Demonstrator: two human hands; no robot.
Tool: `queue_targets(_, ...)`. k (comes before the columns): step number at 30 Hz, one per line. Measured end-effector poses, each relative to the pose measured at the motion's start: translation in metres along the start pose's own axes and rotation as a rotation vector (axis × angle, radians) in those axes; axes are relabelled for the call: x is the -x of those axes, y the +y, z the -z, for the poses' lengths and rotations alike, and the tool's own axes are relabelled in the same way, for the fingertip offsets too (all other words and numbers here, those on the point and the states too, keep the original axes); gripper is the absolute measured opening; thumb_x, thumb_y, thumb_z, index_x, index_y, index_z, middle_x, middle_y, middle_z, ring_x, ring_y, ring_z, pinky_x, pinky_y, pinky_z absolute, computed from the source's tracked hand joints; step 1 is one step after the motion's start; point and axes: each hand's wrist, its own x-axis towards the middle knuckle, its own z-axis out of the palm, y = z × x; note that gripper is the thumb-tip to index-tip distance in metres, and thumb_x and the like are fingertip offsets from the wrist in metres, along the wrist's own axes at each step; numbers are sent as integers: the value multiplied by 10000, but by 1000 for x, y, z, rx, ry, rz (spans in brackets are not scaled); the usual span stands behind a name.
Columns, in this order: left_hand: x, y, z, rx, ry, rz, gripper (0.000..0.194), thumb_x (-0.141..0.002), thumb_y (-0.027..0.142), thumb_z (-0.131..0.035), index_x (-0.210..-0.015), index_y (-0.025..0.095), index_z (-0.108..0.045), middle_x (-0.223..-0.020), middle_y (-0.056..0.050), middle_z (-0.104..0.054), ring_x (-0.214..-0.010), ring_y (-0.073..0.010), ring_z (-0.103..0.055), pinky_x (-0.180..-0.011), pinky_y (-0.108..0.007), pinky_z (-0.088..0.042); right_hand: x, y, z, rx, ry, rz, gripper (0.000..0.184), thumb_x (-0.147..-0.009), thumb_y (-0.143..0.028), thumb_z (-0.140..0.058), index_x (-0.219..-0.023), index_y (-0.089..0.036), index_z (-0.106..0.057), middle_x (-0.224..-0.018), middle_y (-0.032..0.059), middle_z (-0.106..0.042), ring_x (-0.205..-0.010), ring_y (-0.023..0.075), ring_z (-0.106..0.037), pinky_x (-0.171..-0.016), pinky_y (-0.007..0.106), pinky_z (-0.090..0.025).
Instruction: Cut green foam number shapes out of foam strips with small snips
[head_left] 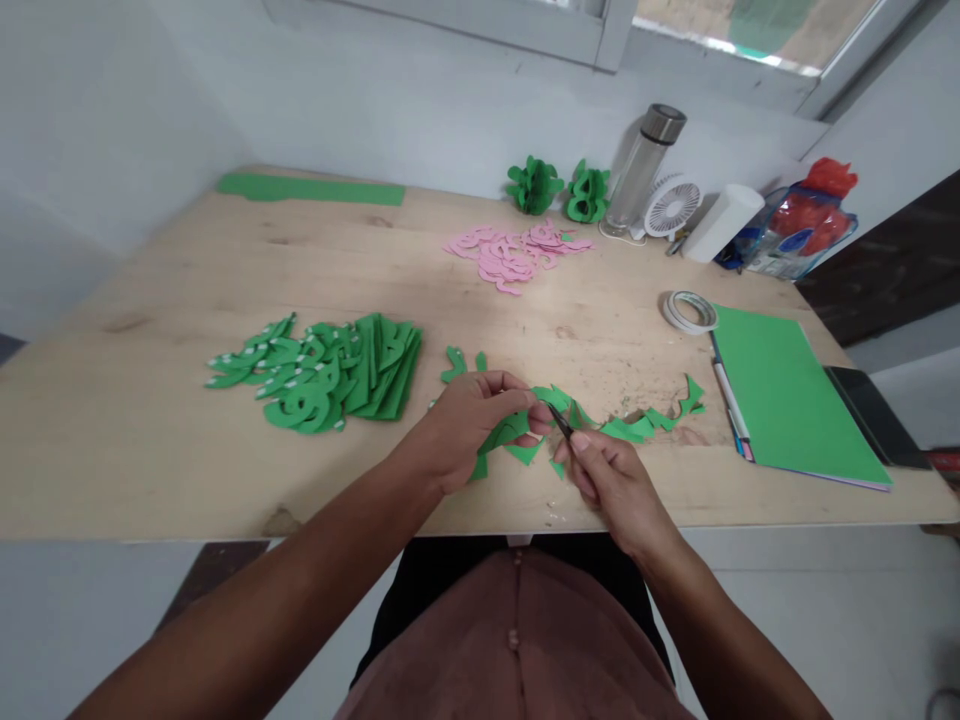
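Near the front edge of the table, my left hand (476, 420) pinches a piece of green paper (507, 432) with a curved line drawn on it. Small dark scissors (560, 421) are gripped in my right hand (611, 480); their blades point up and left to the fingers of my left hand, and the handles are hidden in my palm. Green paper scraps (634, 428) lie around and beyond both hands. Left of my left hand sits a pile of cut green paper shapes (307, 370), with a stack of green paper pieces (390, 365) against it.
Pink paper cutouts (510, 255) lie farther back, before two green paper figures (535, 187). A bottle (641, 170), small fan (673, 207) and white roll (724, 222) stand along the wall. Tape rolls (688, 311), green sheets (799, 395) and a dark phone (877, 415) are at right.
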Motion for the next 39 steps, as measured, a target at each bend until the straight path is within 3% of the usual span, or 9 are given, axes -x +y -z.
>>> queue_targets(26, 1, 3, 0, -17, -21, -15, 144, -676, 221, -745, -579, 175, -649, -643, -57, -709, -653, -188, -660, -627, -300, -545, -2, -1, 1, -3, -3, 7, 524, -795, -701, -629, -707, -185, -653, -444, -87, -298, -420, 87, -201, -418, 241, -143)
queue_targets(39, 0, 2, 2, 38, 4, -37, 165, -688, 201, -759, -578, 160, -644, -632, -45, -704, -584, -148, -631, -578, -261, -519, 0, 0, 1, -25, -23, -1, 514, -816, -685, -617, -728, -180, -656, -453, -84, -318, -419, 88, -204, -417, 246, -140)
